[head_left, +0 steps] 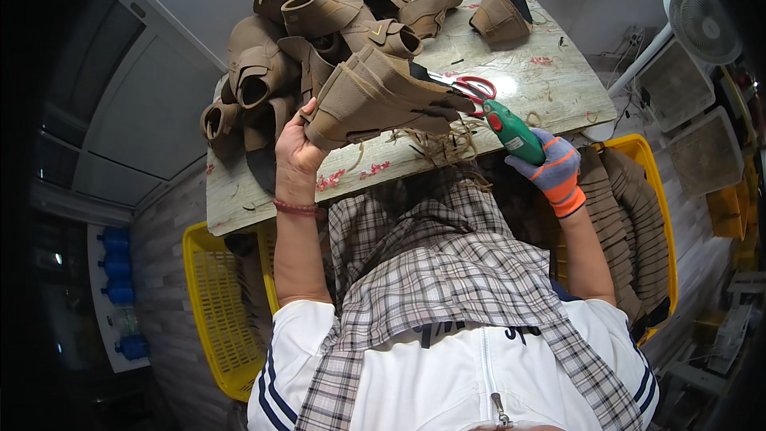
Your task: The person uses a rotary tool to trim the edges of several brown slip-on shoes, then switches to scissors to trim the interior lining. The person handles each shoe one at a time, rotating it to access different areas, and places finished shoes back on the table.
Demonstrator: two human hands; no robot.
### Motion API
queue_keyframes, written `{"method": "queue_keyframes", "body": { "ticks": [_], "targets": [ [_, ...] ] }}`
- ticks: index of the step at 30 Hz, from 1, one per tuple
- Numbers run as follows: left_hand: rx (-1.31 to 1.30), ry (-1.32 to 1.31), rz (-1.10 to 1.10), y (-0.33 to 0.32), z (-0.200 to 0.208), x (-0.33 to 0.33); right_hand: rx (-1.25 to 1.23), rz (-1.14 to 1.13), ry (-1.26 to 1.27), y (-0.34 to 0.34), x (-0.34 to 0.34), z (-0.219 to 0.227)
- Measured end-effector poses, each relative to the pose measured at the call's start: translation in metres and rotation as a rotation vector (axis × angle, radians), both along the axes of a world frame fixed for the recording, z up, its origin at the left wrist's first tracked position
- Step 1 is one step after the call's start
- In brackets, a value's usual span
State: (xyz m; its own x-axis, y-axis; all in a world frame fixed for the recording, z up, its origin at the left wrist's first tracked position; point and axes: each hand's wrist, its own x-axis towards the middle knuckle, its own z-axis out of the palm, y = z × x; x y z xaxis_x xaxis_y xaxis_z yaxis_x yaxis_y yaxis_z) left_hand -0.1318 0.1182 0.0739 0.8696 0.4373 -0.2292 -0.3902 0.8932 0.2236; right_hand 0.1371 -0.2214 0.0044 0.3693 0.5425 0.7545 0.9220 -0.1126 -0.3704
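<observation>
On my feed the left grip (301, 144) clasps a brown shoe upper (371, 100) over the surface (570, 72), near its front edge; the gloved right grip (552, 168) is wrapped around a green handheld tool (519, 140) at the upper's right end. I see red-handled scissors (487, 85) close behind, more brown uppers (319, 16) crowding left, stringy trimmings (459, 144) beneath, yellow baskets (214, 311) either side.

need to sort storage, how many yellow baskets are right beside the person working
2: one yellow basket at the left, the other yellow basket at the right, loaded with brown pieces. More may be hidden under the table.
</observation>
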Motion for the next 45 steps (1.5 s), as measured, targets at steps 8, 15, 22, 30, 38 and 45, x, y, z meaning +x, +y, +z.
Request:
{"method": "queue_keyframes", "body": {
  "ticks": [8, 15, 22, 30, 38, 45],
  "targets": [
    [-0.062, -0.125, -0.072, -0.018, -0.005, 0.005, -0.044, 0.013, 0.002, -0.005, 0.001, -0.001],
    [-0.148, -0.071, -0.073, -0.014, -0.014, 0.015, 0.016, 0.093, 0.001, -0.004, -0.005, 0.012],
    [-0.051, -0.095, -0.113, -0.028, -0.006, 0.025, 0.018, 0.113, -0.012, -0.004, -0.010, 0.026],
    [0.196, -0.020, 0.089, -0.067, 0.016, 0.036, 0.066, 0.154, 0.078, 0.006, -0.022, 0.023],
    [0.662, -0.065, 0.266, -0.089, 0.024, 0.039, 0.108, 0.329, 0.693, 0.019, -0.045, 0.020],
    [0.738, -0.041, 0.303, -0.071, 0.037, 0.045, 0.065, 0.387, 0.723, 0.023, -0.040, 0.018]
  ]
}}
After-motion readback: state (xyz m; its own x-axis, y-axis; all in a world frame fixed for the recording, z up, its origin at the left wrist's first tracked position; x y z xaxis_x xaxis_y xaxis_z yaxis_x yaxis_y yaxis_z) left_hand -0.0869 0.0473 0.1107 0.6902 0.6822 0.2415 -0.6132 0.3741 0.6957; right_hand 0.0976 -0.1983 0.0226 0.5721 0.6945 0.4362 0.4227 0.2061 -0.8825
